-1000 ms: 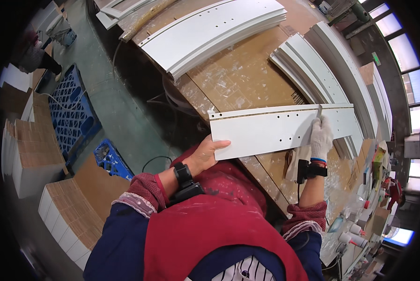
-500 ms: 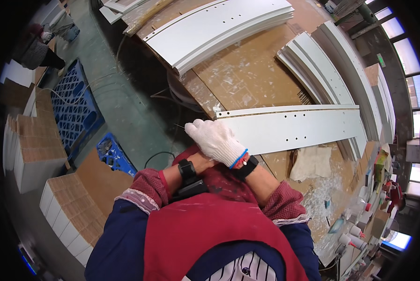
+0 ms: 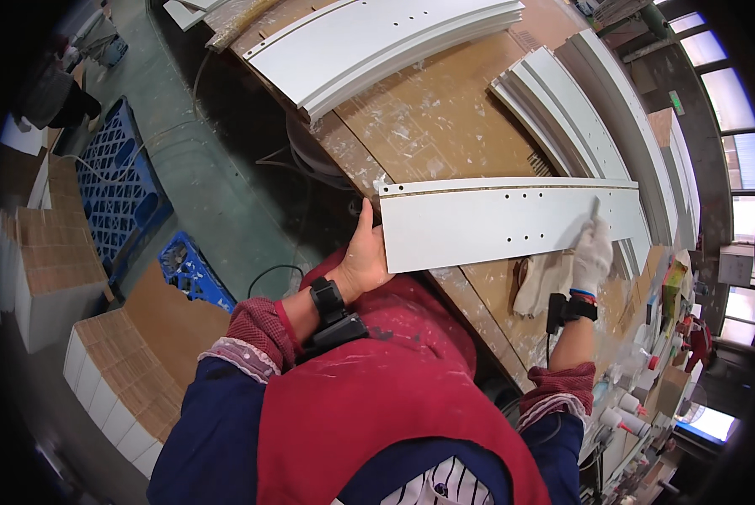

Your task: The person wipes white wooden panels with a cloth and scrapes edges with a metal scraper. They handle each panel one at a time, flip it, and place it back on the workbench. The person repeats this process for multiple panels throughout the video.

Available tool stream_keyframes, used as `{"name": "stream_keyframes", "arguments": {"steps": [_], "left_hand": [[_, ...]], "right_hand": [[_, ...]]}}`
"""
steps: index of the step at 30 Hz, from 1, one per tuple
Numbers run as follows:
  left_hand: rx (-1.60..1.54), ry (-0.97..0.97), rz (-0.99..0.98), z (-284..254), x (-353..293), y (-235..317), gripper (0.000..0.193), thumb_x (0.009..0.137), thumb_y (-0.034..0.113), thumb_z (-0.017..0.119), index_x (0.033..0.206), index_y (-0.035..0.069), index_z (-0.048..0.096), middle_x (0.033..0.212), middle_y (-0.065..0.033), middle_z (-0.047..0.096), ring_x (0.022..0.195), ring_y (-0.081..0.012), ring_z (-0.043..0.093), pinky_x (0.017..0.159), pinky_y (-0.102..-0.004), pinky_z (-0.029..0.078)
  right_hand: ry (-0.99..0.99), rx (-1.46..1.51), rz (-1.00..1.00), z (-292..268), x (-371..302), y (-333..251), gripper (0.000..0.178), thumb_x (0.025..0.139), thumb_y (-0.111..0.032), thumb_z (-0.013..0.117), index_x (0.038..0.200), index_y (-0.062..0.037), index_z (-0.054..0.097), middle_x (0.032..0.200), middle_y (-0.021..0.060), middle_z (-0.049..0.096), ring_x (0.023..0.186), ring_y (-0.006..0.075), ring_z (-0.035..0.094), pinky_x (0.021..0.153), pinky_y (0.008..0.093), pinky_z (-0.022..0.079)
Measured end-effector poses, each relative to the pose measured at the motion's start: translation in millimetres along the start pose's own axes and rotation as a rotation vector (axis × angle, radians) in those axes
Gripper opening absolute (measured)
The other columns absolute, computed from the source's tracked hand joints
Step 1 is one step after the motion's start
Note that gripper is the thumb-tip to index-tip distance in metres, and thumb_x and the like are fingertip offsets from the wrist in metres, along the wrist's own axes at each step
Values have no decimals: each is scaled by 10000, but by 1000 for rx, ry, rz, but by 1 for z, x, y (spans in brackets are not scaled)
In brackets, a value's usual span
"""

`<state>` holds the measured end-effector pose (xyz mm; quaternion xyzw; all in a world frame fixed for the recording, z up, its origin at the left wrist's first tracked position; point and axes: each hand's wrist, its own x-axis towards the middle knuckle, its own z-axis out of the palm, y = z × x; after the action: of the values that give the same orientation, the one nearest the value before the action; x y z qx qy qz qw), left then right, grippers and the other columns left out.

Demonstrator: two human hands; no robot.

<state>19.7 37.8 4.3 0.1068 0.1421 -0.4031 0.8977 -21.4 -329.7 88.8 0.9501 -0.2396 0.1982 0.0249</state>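
Note:
A long, slightly curved white board (image 3: 453, 223) with a groove along its far edge and several dark holes lies across the table in front of me. At its left end, my bare left hand (image 3: 365, 255) grips the edge, thumb up and fingers partly hidden by the board. My right hand (image 3: 593, 257), in a white knit glove, is over the board's right part, its fingers closed. A thin greyish tip (image 3: 595, 207) sticks out beyond them over the board; its kind is too small and blurred to tell.
Stacks of white curved boards stand at the back (image 3: 377, 59) and right (image 3: 567, 118) of the brown worktable (image 3: 428, 126). A cream cloth (image 3: 539, 286) lies near my right wrist. Bottles (image 3: 630, 417) crowd the right side. Blue pallets (image 3: 125, 181) and stacked panels (image 3: 116, 370) are at left.
My hands have parted: the left went onto the board's left end, and the gloved right swung far right over the board. The view has shifted slightly.

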Motion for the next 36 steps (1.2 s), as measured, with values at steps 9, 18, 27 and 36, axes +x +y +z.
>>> {"name": "stream_keyframes", "arguments": {"steps": [9,18,27,36], "left_hand": [[-47,31,-72,-5,-2,6,919,831,744,218,1341,-1,388,1378,-136,419,1253,-282,416,1066,-425,299],[-128,-146,-41,1,-3,10,947,823,750,228,1386,-9,296,1422,-166,345,1314,-323,323,1098,-440,228],[116,-170,79,8,-8,17,684,936,551,306,1379,31,317,1372,-109,425,1268,-276,398,1063,-424,292],[832,-143,73,-8,-30,24,564,860,160,568,1335,-36,333,1314,-136,466,1192,-254,479,1031,-367,342]], "right_hand": [[-46,449,-837,-5,-130,-227,245,792,-95,569,1037,-88,561,760,44,577,535,235,571,475,342,473],[15,358,-439,-10,-89,-141,160,856,-51,558,1002,-37,621,669,86,585,548,201,576,513,306,493],[-583,1079,-2,-58,-117,-156,147,846,-128,587,960,-41,618,805,85,639,678,173,614,631,300,496],[-324,1705,522,-32,-110,-100,137,922,-138,524,947,-7,556,769,17,592,676,73,515,630,210,423]]}}
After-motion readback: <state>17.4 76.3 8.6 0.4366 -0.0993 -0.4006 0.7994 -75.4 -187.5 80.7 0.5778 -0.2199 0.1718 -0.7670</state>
